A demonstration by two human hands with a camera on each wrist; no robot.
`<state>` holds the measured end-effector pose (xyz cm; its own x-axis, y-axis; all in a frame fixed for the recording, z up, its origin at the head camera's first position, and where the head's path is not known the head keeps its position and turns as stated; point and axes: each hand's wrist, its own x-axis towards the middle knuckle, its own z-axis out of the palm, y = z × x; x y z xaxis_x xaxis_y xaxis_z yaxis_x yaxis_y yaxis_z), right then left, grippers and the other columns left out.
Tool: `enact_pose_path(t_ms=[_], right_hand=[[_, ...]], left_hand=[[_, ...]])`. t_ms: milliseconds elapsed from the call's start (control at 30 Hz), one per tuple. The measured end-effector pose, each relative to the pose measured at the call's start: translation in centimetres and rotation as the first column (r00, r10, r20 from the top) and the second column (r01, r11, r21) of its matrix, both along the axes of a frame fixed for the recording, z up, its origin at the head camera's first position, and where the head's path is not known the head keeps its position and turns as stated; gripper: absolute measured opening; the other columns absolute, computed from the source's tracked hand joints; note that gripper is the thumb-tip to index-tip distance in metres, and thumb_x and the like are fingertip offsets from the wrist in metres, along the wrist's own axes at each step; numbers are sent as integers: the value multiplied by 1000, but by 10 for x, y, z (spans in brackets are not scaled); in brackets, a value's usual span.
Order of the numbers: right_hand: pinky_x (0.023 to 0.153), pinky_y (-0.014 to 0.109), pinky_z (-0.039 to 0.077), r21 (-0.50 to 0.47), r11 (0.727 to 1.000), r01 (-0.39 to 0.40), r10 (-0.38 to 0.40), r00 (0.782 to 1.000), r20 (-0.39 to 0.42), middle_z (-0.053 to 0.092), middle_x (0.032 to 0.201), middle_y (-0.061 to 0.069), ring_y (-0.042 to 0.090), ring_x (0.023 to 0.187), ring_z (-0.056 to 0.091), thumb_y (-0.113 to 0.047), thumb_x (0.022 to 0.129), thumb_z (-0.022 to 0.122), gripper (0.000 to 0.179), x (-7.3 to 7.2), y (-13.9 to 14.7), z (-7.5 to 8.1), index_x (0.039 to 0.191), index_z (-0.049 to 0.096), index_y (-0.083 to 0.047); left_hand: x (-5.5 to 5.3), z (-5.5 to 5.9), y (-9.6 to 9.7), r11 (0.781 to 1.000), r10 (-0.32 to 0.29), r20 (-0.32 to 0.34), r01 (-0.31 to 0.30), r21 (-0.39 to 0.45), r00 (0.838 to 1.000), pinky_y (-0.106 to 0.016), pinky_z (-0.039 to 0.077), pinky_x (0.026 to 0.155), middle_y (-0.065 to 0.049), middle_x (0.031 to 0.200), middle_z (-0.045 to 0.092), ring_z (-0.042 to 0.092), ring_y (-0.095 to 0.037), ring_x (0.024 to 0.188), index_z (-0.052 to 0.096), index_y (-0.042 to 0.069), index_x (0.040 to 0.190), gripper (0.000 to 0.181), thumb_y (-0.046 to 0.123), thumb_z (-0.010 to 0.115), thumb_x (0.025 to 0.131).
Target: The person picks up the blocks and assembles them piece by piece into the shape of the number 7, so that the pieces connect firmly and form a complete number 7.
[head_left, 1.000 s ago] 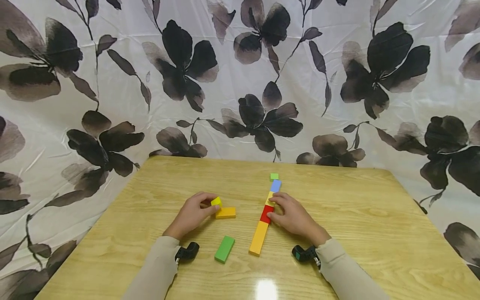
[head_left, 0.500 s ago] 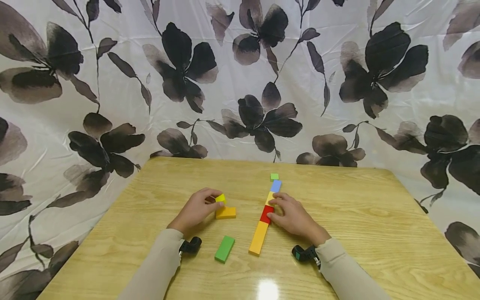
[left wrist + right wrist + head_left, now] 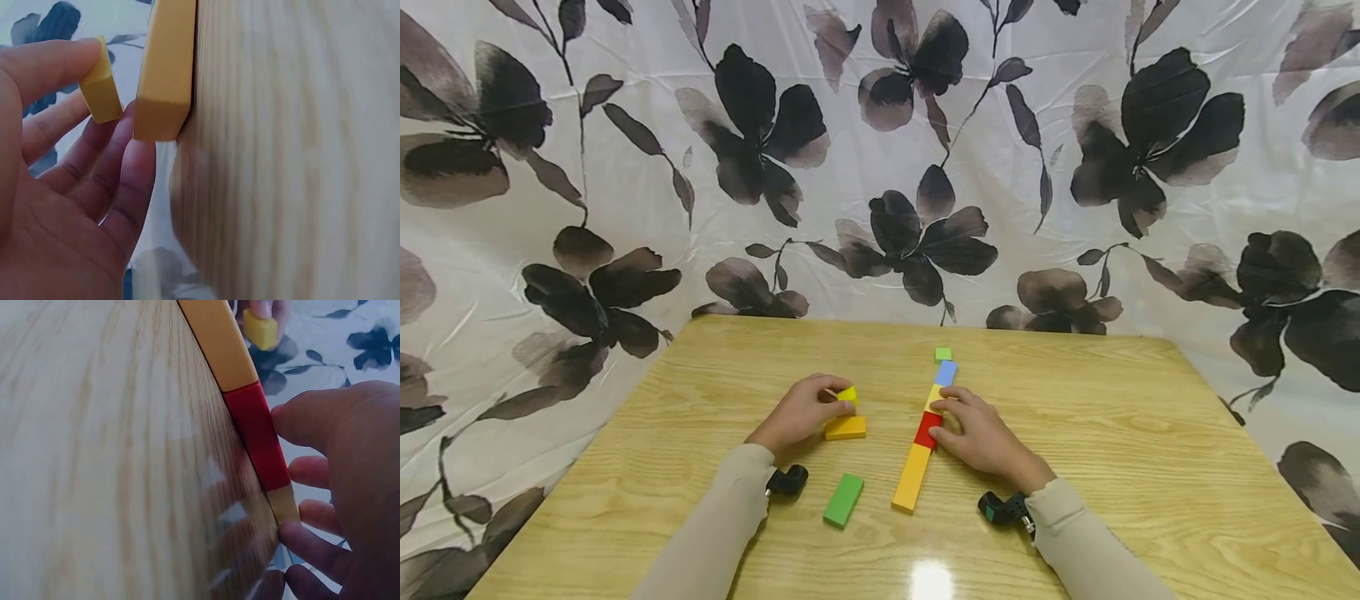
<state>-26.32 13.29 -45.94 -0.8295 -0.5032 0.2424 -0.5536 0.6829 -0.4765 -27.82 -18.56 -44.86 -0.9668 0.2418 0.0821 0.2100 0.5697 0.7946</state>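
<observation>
Between thumb and fingers my left hand (image 3: 801,408) pinches a small yellow block (image 3: 847,393), raised over a flat orange block (image 3: 846,428). In the left wrist view the yellow block (image 3: 101,94) is apart from the orange block (image 3: 164,75), whose end one of my fingertips overlaps. My right hand (image 3: 985,432) rests at a line of blocks, its thumb at the red block (image 3: 927,432) and fingers at the pale yellow block (image 3: 934,400). A longer orange block (image 3: 912,479) forms the near end of that line; a blue block (image 3: 947,372) lies beyond the pale yellow one.
A light green block (image 3: 943,354) sits at the line's far end. Nearer to me, a darker green block (image 3: 844,501) lies on the wooden table (image 3: 1105,433) between my forearms. A floral curtain (image 3: 835,192) hangs behind the table's far edge.
My left hand has moved right and slightly away from me with the yellow block, now above the flat orange block. My right hand stays at the line. The head view has shifted slightly.
</observation>
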Motion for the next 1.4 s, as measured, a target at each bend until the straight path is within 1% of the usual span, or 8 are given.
enact_pose_path(t_ms=[233,400,567,767,900,1067,1167,1400], right_hand=[[106,62,32,-7,1000,-5,5,1000,2,46,149,13,35,137,42,-33,98,65,43,0,0,-2,134,63,-9],[107,62,32,-13,1000,-9,9,1000,-11,46,148,14,36,137,42,-31,98,66,42,-1,1,-3,134,63,-8],[107,61,32,-20,1000,-13,13,1000,-14,46,148,15,36,136,43,-30,98,66,42,0,1,-2,133,63,-8],[107,62,32,-28,1000,-10,10,1000,-12,47,148,15,36,136,43,-29,98,66,42,1,1,-1,133,63,-7],[106,63,32,-33,999,-2,2,1000,-5,47,148,15,36,136,43,-29,98,66,42,1,0,-1,133,63,-8],[106,63,32,-34,999,2,-2,1000,3,46,148,14,36,137,42,-28,98,66,41,1,1,-3,133,63,-8],[107,63,32,-35,999,7,-6,1000,9,46,149,14,36,137,42,-29,98,66,41,2,1,-3,134,63,-8],[108,62,30,-49,999,21,-20,1000,24,46,150,13,35,138,42,-29,98,67,42,2,0,-2,134,63,-9]], left_hand=[[-1,2,8,1000,-1,18,1,-16,1000,-37,51,90,1,127,62,60,-19,104,66,13,132,42,25,75,92],[-4,4,12,1000,-21,18,21,-6,1000,-37,52,90,2,125,61,60,-18,105,66,13,133,42,25,74,93],[-7,6,18,999,-32,19,32,-17,999,-38,52,89,1,128,60,59,-19,106,66,14,133,42,25,75,93],[-13,8,26,999,-32,41,33,-4,999,-38,52,88,0,130,59,59,-19,106,66,14,133,43,22,75,91],[-19,8,32,999,-42,42,42,-4,998,-37,52,88,0,130,60,59,-19,105,66,14,132,42,21,75,91],[-20,10,41,998,-59,38,60,-21,998,-36,52,88,-2,131,60,59,-19,105,66,11,132,41,18,74,92],[-20,11,45,997,-69,36,70,-26,997,-36,52,88,-3,131,60,60,-19,105,66,10,132,40,18,74,93],[-27,14,48,998,-57,41,57,-6,998,-38,51,91,-3,132,59,59,-20,106,66,11,132,41,19,74,93]])
